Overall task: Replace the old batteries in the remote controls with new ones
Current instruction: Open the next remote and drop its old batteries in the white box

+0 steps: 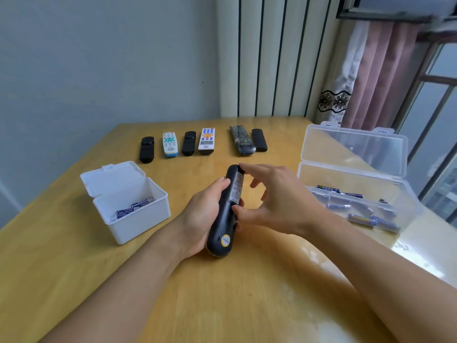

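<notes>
Black remote (223, 219) back-up with label, left hand (201, 219) gripping it, right hand (274, 204) pinching its edge, batteries in white box (138, 219) and clear case (358, 179).

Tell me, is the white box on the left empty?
No. The white box stands open and holds a few batteries lying at its bottom.

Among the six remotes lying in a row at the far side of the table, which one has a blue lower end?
The second from the left, a white remote with green buttons. The other white remote has orange and blue buttons and a dark end; the remaining four are black.
</notes>
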Demonstrator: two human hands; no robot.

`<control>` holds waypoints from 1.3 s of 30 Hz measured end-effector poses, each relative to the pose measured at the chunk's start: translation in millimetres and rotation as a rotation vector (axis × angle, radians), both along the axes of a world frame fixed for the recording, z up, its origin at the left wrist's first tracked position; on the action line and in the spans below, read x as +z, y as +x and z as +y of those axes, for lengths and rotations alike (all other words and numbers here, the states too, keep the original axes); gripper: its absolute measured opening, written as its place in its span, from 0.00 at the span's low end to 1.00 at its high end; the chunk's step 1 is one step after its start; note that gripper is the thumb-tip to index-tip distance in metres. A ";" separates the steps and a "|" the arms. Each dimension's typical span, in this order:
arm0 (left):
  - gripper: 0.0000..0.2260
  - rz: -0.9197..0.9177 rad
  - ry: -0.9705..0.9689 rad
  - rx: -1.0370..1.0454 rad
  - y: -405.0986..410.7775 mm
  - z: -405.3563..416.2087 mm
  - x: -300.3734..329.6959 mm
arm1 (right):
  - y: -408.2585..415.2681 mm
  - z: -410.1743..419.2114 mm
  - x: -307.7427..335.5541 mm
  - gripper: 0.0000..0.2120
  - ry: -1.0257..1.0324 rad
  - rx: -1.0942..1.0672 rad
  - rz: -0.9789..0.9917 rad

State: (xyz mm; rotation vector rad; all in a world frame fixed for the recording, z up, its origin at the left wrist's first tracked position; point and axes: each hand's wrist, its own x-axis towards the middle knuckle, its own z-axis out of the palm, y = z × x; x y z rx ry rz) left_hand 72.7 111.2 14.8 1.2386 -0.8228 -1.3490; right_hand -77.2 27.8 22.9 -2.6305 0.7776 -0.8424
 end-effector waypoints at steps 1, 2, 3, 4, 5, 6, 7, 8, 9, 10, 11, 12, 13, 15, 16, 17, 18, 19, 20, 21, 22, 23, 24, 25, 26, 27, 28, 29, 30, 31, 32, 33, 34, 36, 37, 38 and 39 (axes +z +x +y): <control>0.19 0.001 -0.008 -0.008 0.2 0.8 0.3 | 0.2 1.5 2.0 0.23 -0.018 -0.001 0.023; 0.17 -0.005 -0.018 -0.021 -0.1 1.4 0.9 | 0.5 2.5 3.7 0.21 -0.039 -0.002 0.042; 0.15 -0.018 -0.030 -0.036 -0.5 2.0 1.7 | 0.4 3.1 4.8 0.20 -0.066 -0.002 0.059; 0.14 -0.036 -0.039 -0.047 -1.6 2.3 2.1 | 0.0 3.3 5.2 0.20 -0.095 -0.007 0.073; 0.14 -0.054 -0.047 -0.050 -1.8 2.4 2.0 | -0.2 4.1 5.4 0.21 -0.125 -0.014 0.086; 0.13 -0.071 -0.054 -0.046 -1.9 2.3 1.4 | 0.6 5.1 4.7 0.20 -0.149 -0.019 0.094; 0.13 -0.089 -0.057 -0.037 -2.1 2.0 0.3 | 1.3 6.2 3.1 0.20 -0.158 -0.021 0.096; 0.13 -0.110 -0.058 -0.030 -2.2 1.8 -0.9 | 2.3 7.0 1.5 0.19 -0.159 -0.021 0.095; 0.13 -0.131 -0.055 -0.021 -2.6 0.9 -2.1 | 3.5 7.9 0.9 0.19 -0.157 -0.024 0.096; 0.13 -0.146 -0.051 -0.008 -2.8 0.3 -3.4 | 4.9 7.7 0.1 0.19 -0.155 -0.025 0.099; 0.13 -0.150 -0.048 0.007 -2.9 -0.1 -4.6 | 5.9 7.5 -1.0 0.19 -0.151 -0.023 0.102; 0.12 -0.138 -0.046 0.020 -3.5 -0.8 -5.0 | 6.8 7.4 -2.2 0.18 -0.148 -0.022 0.100; 0.12 -0.114 -0.046 0.033 -3.5 -1.4 -5.2 | 7.6 8.6 -3.2 0.16 -0.131 -0.021 0.089; 0.10 -0.052 -0.054 0.056 -4.2 -2.1 -3.7 | 9.3 10.8 -4.7 0.17 -0.002 -0.022 0.008; 0.09 -0.024 -0.058 0.072 -4.9 -2.5 -3.4 | 10.8 12.0 -5.6 0.21 0.120 -0.030 -0.048; 0.09 -0.003 -0.055 0.089 -5.3 -2.9 -3.7 | 11.9 13.3 -6.7 0.24 0.251 -0.034 -0.103; 0.10 0.014 -0.049 0.102 -5.5 -3.7 -4.6 | 13.4 13.2 -8.6 0.24 0.375 -0.036 -0.157; 0.10 0.028 -0.044 0.110 -5.2 -5.2 -6.2 | 14.8 11.0 -11.3 0.22 0.489 -0.036 -0.213; 0.10 0.042 -0.044 0.113 -4.3 -6.3 -7.9 | 15.6 8.1 -13.4 0.20 0.593 -0.038 -0.270; 0.10 0.055 -0.048 0.115 -2.9 -6.9 -9.2 | 16.0 5.9 -14.6 0.18 0.683 -0.038 -0.324; 0.10 0.067 -0.054 0.119 -1.5 -7.3 -9.7 | 15.9 4.4 -15.1 0.16 0.758 -0.037 -0.371; 0.10 0.075 -0.058 0.124 -0.2 -7.9 -10.1 | 15.8 3.5 -14.8 0.16 0.824 -0.034 -0.414; 0.10 0.082 -0.061 0.131 1.0 -8.7 -10.1 | 15.4 2.5 -14.4 0.16 0.878 -0.035 -0.448; 0.10 0.089 -0.062 0.148 2.2 -9.1 -9.6 | 14.6 1.6 -13.0 0.16 0.920 -0.043 -0.479; 0.09 0.088 -0.057 0.179 3.5 -10.0 -8.7 | 13.6 -0.2 -12.0 0.17 0.946 -0.063 -0.506; 0.09 0.076 -0.049 0.214 5.1 -10.4 -7.9 | 12.3 -1.5 -10.4 0.17 0.960 -0.091 -0.518; 0.08 0.053 -0.040 0.239 6.7 -10.9 -7.2 | 11.0 -3.2 -9.9 0.17 0.954 -0.126 -0.499; 0.08 0.028 -0.033 0.247 8.1 -10.7 -6.6 | 10.2 -5.3 -10.4 0.17 0.924 -0.162 -0.444; 0.08 0.007 -0.032 0.239 8.6 -9.8 -6.2 | 9.6 -6.1 -11.1 0.16 0.883 -0.200 -0.375; 0.08 -0.007 -0.034 0.227 8.5 -9.0 -5.7 | 9.1 -6.1 -11.9 0.15 0.839 -0.231 -0.311; 0.08 -0.020 -0.039 0.217 8.2 -8.6 -5.9 | 9.1 -6.8 -13.1 0.13 0.798 -0.252 -0.259; 0.09 -0.038 -0.041 0.211 7.8 -8.4 -6.3 | 8.4 -7.7 -13.5 0.12 0.763 -0.266 -0.216; 0.09 -0.064 -0.040 0.200 7.7 -8.3 -6.7 | 8.0 -8.5 -13.7 0.10 0.735 -0.285 -0.173; 0.10 -0.096 -0.035 0.153 6.4 -7.2 -6.5 | 5.8 -9.2 -13.3 0.09 0.645 -0.319 -0.073; 0.12 -0.086 -0.031 0.122 5.4 -5.9 -5.9 | 5.2 -10.2 -12.6 0.09 0.513 -0.341 -0.014; 0.15 -0.062 -0.027 0.090 4.4 -4.6 -5.4 | 5.2 -10.0 -11.5 0.09 0.350 -0.358 0.009; 0.17 -0.035 -0.023 0.056 3.1 -3.3 -4.6 | 5.5 -8.6 -10.0 0.08 0.216 -0.358 -0.043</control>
